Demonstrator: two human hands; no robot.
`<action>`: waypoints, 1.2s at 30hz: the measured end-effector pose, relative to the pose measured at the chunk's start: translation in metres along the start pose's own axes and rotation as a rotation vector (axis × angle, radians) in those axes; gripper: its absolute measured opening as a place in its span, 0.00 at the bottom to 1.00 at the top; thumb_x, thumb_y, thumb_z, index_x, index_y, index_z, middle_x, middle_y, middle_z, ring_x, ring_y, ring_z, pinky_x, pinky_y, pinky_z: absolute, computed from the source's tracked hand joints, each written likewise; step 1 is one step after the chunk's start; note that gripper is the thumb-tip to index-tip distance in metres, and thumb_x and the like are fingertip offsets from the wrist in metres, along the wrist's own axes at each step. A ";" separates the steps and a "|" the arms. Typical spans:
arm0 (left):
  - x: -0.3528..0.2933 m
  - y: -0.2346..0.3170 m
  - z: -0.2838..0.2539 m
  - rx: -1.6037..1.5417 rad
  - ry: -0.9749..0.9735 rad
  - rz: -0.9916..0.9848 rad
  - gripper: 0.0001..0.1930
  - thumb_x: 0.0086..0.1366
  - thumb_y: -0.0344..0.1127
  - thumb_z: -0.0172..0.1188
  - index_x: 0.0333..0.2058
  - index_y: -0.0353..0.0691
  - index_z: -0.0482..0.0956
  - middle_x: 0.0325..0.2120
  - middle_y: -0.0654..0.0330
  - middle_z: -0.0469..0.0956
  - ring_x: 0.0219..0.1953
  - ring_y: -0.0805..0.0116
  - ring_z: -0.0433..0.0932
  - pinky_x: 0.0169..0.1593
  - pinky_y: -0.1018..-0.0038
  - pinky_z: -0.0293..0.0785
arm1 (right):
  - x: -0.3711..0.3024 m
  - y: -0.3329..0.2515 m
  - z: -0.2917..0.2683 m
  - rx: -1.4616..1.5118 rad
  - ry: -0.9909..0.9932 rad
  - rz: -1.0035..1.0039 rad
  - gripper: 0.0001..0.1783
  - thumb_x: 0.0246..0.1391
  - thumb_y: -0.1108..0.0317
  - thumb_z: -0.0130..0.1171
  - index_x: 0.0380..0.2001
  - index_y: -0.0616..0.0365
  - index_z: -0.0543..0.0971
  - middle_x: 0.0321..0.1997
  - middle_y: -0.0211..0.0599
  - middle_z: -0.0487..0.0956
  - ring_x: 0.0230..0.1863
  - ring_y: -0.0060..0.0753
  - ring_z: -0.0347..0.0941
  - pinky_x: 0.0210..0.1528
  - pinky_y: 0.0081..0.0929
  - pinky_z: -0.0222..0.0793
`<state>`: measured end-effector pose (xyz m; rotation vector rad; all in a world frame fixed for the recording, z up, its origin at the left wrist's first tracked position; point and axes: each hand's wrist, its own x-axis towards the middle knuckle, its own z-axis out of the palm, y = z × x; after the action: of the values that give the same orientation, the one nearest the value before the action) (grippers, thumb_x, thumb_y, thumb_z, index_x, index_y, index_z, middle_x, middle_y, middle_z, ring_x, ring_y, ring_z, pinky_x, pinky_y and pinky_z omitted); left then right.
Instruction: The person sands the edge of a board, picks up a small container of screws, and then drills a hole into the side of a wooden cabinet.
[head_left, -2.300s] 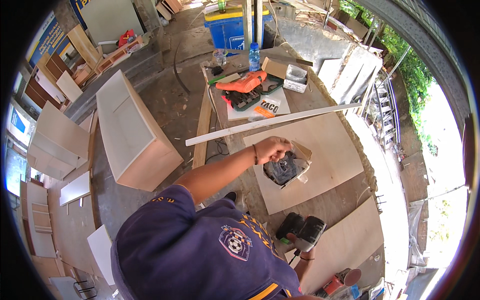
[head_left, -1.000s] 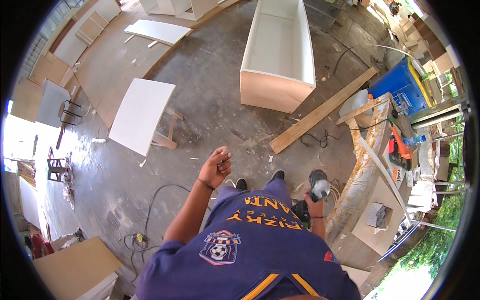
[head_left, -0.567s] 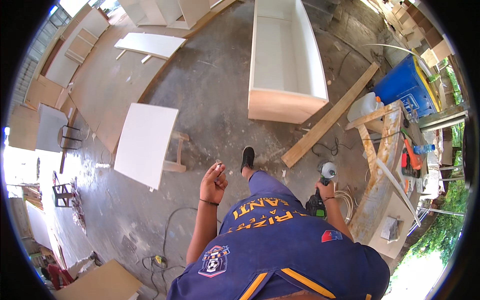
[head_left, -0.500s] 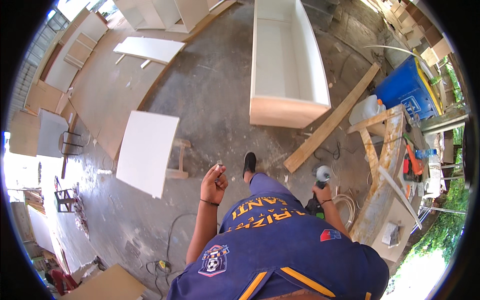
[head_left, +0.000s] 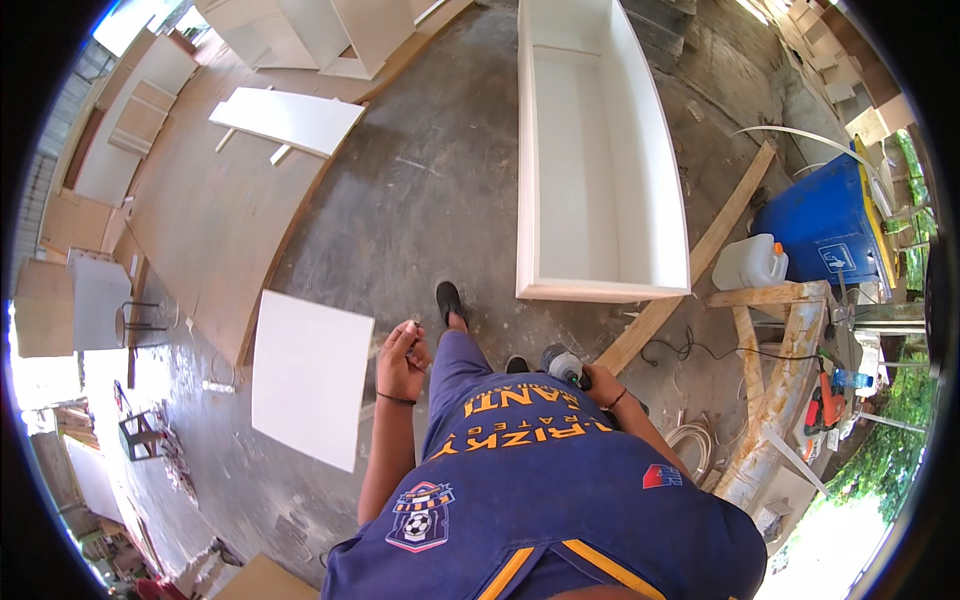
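My left hand (head_left: 402,362) is raised over the floor beside a white panel (head_left: 312,380), fingers pinched on a small pale piece (head_left: 414,324) too small to name. Close to my waist, my right hand (head_left: 603,386) grips a dark handheld power tool with a grey rounded head (head_left: 564,364); my shirt hides part of its body. Ahead of me lies a long white open cabinet box (head_left: 603,180), its hollow side facing up. The white panel at my left rests on a low support it mostly covers.
A wooden plank (head_left: 715,240) lies right of the cabinet box. Further right stand a stained workbench (head_left: 770,400), a white jerrycan (head_left: 748,264) and a blue bin (head_left: 820,220). A cable (head_left: 690,345) runs near the bench. At far left a white board (head_left: 290,118) lies on brown sheeting.
I have stepped forward, so the cabinet box and white panel appear nearer. My right hand has brought the power tool leftward, closer to my body. My left hand keeps its pinch.
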<state>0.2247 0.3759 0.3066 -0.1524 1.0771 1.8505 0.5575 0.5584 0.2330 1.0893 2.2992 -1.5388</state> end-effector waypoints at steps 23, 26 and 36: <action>0.470 0.227 0.221 0.480 -0.538 -0.188 0.05 0.66 0.32 0.51 0.36 0.38 0.72 0.26 0.65 0.71 0.17 0.83 0.56 0.22 0.84 0.54 | 0.352 -0.119 -0.098 0.432 0.343 0.397 0.26 0.38 0.61 0.61 0.42 0.66 0.76 0.39 0.52 0.79 0.44 0.46 0.75 0.50 0.33 0.68; 0.531 0.221 0.267 0.522 -0.559 -0.294 0.05 0.66 0.32 0.51 0.36 0.37 0.72 0.26 0.65 0.71 0.17 0.83 0.57 0.22 0.84 0.54 | 0.401 -0.120 -0.126 0.490 0.383 0.445 0.25 0.39 0.61 0.61 0.41 0.65 0.76 0.40 0.51 0.79 0.45 0.46 0.75 0.51 0.34 0.67; 0.726 0.228 0.420 0.914 -0.539 -0.254 0.10 0.65 0.38 0.55 0.32 0.36 0.73 0.18 0.69 0.67 0.16 0.85 0.59 0.20 0.87 0.53 | 0.497 -0.192 -0.311 0.527 0.625 0.472 0.24 0.39 0.64 0.62 0.42 0.64 0.75 0.33 0.50 0.80 0.37 0.42 0.77 0.42 0.34 0.71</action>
<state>-0.2050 1.1316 0.3245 0.6727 1.3150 0.9453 0.1525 1.0224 0.2638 2.3266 1.7115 -1.8081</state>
